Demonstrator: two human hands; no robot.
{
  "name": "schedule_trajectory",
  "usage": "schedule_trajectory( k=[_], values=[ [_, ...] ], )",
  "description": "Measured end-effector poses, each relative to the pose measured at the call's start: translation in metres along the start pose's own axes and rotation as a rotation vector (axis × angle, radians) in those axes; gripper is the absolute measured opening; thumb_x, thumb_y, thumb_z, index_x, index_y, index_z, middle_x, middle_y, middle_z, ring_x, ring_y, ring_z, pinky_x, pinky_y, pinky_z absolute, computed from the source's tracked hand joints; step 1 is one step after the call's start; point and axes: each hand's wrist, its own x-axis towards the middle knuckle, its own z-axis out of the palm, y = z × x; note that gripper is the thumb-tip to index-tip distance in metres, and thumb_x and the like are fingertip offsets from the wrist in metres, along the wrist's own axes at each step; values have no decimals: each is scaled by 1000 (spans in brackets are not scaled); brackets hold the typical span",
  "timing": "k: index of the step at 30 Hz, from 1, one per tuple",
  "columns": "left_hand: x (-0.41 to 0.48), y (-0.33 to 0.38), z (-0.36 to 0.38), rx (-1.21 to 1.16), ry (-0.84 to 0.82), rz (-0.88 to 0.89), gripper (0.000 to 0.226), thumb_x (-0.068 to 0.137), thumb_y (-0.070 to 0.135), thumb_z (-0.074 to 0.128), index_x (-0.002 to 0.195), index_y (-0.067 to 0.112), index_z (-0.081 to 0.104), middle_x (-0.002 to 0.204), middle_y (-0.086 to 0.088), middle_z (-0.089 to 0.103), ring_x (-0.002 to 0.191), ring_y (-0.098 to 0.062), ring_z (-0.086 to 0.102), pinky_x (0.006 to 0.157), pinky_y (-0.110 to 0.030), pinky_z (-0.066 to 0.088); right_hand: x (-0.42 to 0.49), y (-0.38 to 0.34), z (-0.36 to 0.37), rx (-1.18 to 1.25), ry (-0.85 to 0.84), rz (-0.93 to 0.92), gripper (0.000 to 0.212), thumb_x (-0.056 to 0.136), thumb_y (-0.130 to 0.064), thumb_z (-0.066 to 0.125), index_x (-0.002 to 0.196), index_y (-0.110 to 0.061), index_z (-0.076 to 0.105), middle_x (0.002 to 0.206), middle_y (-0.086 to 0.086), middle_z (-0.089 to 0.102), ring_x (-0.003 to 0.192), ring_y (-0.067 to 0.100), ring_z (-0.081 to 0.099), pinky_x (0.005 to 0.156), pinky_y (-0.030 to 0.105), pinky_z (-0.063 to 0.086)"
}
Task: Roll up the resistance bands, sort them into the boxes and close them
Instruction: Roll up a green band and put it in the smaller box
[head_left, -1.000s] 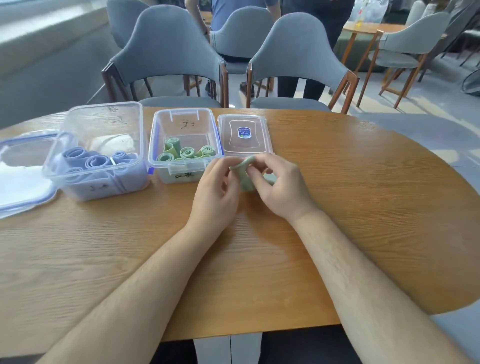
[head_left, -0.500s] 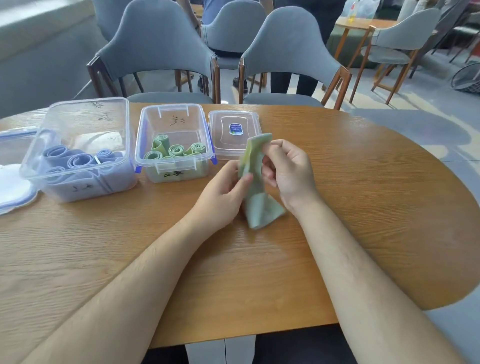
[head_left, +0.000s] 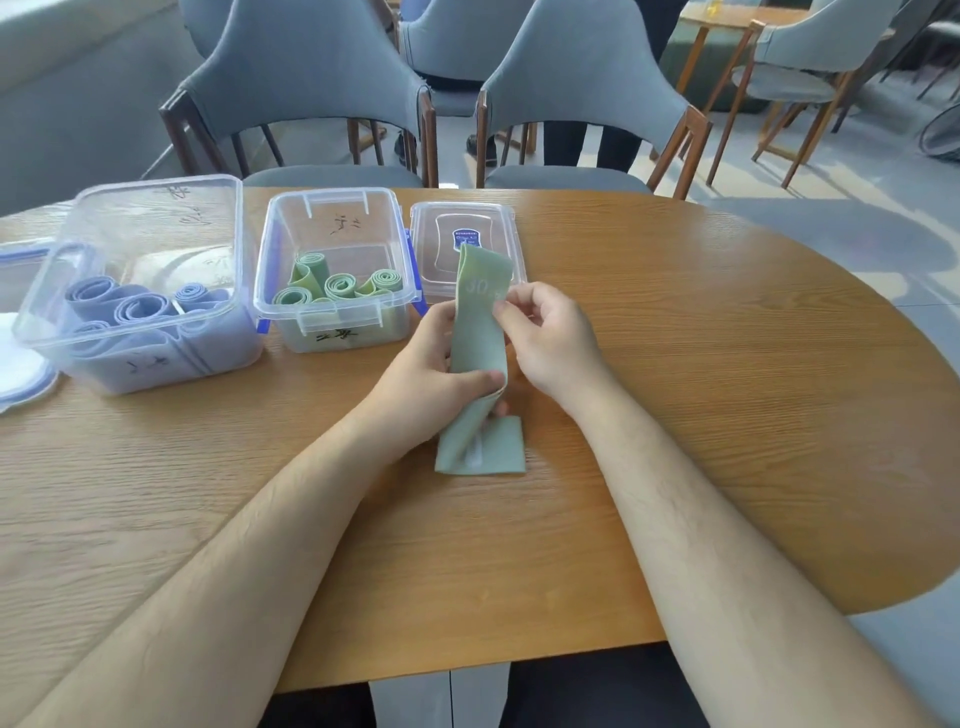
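Green resistance band (head_left: 478, 332): held between both hands over the wooden table (head_left: 701, 374), unrolled. Long axis runs near upright, tilted slightly away from the person. The top end stands free in front of the small clear lid (head_left: 467, 218); the bottom end is folded flat on the table, just toward the person from the hands.

Left hand (head_left: 426, 374): wrapped round the band's middle, thumb pressed across its front face. Right hand (head_left: 550, 338): pinching the band's upper right edge between thumb and fingertips, other fingers loosely curled.

Judgement: rolling must run along that long axis from one end. The free top end is nearest the right hand's fingertips; the flat bottom end is nearer the left.

Band looks matte, thin and limp, with pale "30" lettering near the top. A whitish strip shows at the bottom fold; possibly a label or glare, I cannot tell.

Destination: the green box (head_left: 358, 338), open, holding rolled green bands (head_left: 340, 286), lies just left of the left hand.
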Motion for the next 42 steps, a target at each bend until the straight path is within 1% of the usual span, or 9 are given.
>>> schedule_trajectory(
  k=[9, 14, 18, 23, 26, 30, 35, 39, 42],
  values=[
    [-14, 14, -17, 193, -42, -178, 69, 84, 13, 80, 138, 32, 41, 90, -1, 72, 76, -32, 75, 58, -53, 62, 4, 6, 13, -133, 46, -17, 9, 96, -29, 64, 87, -29, 60, 80, -7, 68, 70, 8, 63, 65, 24, 48],
    [-13, 4, -9, 686, 223, 133, 53, 84, 33, 74, 126, 31, 42, 102, 13, 71, 92, -20, 70, 76, -44, 58, 1, 1, 9, -67, 32, -19, 5, 95, -29, 65, 99, -30, 62, 84, -4, 73, 73, 13, 68, 71, 36, 57],
    [-12, -4, 3, 722, 346, 261, 38, 88, 29, 68, 112, 21, 40, 98, 5, 69, 87, -29, 66, 70, -43, 53, -9, -2, 4, 116, -299, 21, 48, 95, -21, 69, 139, -25, 48, 83, -3, 76, 65, 6, 65, 64, 29, 50],
    [-16, -8, -2, 693, 282, 301, 27, 91, 38, 66, 102, 25, 44, 87, 16, 52, 77, 0, 50, 68, -31, 39, -5, 5, 4, 51, -94, -62, 39, 93, -17, 71, 116, -34, 44, 96, 0, 76, 88, 17, 74, 83, 46, 60],
    [-25, -16, -7, 784, 250, 381, 30, 91, 54, 62, 102, 27, 53, 98, 13, 54, 88, -5, 55, 82, -34, 44, 4, 5, 7, -10, -48, -96, 28, 94, -19, 70, 100, -35, 48, 91, -7, 75, 78, 7, 69, 76, 36, 55],
    [-35, -29, -9, 1010, 168, 591, 17, 88, 39, 64, 98, 25, 65, 102, 7, 54, 84, -16, 57, 84, -42, 42, 8, 6, 7, -59, -23, -183, 26, 97, -19, 64, 113, -35, 53, 112, -8, 70, 94, 13, 65, 88, 33, 53],
    [-28, -27, 5, 1090, 81, 772, 18, 90, 15, 56, 104, 15, 67, 94, -4, 58, 77, -27, 56, 68, -41, 50, 9, 7, 3, -320, -145, -213, 59, 100, -27, 60, 150, -43, 34, 150, -4, 48, 131, 15, 47, 109, 33, 39],
    [-39, -21, 0, 763, -164, 562, 42, 83, 15, 72, 122, 22, 57, 101, 14, 64, 92, -11, 60, 82, -22, 46, 6, 7, 0, -398, -84, -194, 55, 100, -16, 56, 151, -28, 40, 139, -1, 55, 121, 18, 51, 112, 41, 40],
    [-38, -19, -12, 689, -259, 491, 35, 75, 11, 77, 106, 22, 65, 102, 16, 67, 99, -11, 59, 86, -18, 43, 3, 11, -1, -455, -127, -169, 53, 100, -20, 58, 149, -30, 42, 132, 3, 58, 114, 20, 53, 106, 43, 46]
  ],
)
